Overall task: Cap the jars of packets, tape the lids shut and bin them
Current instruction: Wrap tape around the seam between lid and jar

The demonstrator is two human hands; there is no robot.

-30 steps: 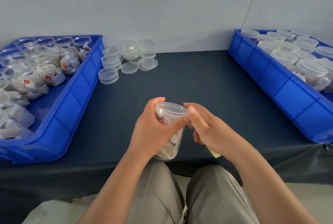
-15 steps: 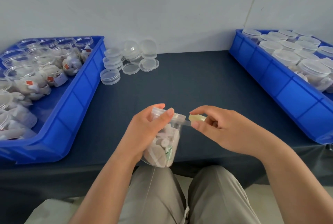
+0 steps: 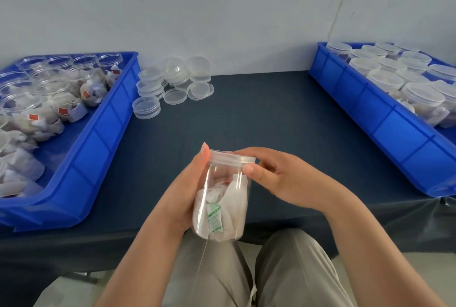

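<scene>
The dark navy cloth-covered table (image 3: 259, 114) spans the view. A blue rectangular plastic bin (image 3: 106, 134) sits at its left end and holds uncapped clear jars (image 3: 22, 106) of white packets. A second blue plastic bin (image 3: 394, 131) at the right end holds capped clear jars (image 3: 419, 99). Loose round clear lids (image 3: 146, 108) lie beside the left bin, some stacked and some single.

The clear plastic jar of white packets (image 3: 227, 198) is held upright above the table's near edge (over the person's lap). The left hand (image 3: 187, 195) wraps the jar's left wall, thumb extended up against the rim. The right hand (image 3: 286, 178) pinches the translucent round lid (image 3: 232, 159), seated on the jar, between thumb and forefinger; the remaining fingers are curled. A green-printed sachet (image 3: 214, 217) shows through the wall. A narrow clear tape strip (image 3: 200, 264) hangs below the base.
</scene>
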